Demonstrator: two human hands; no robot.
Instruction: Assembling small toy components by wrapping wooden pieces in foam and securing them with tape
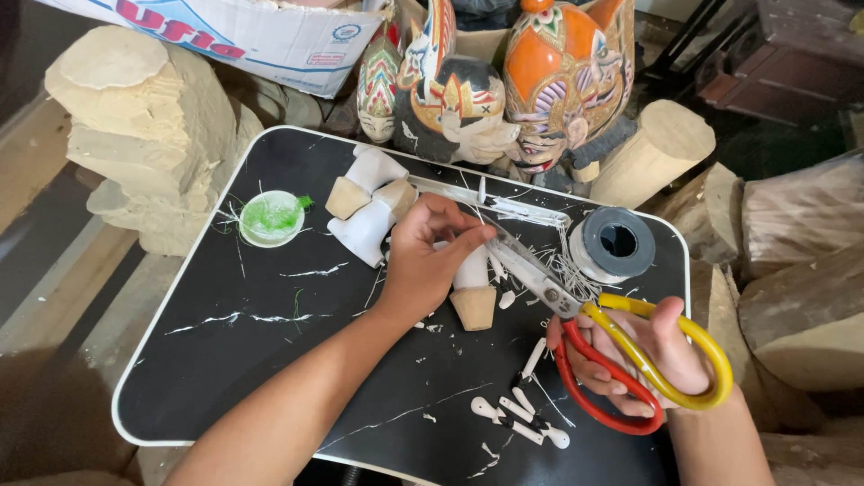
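Head view, centre of the frame: my left hand pinches a thin white strip between thumb and fingertips, fingers curled close over a small white figure with a tan wooden base. My right hand, lower right, is closed through the red and yellow handles of the scissors, whose blades point up-left and meet the strip beside my left fingertips. Everything lies on a black tray with a white rim. Just above my left hand lie two more white figures; a green-smeared lid sits to the left, a grey tape roll to the right. Small white pegs lie at lower centre. Painted wooden masks stand along the top.
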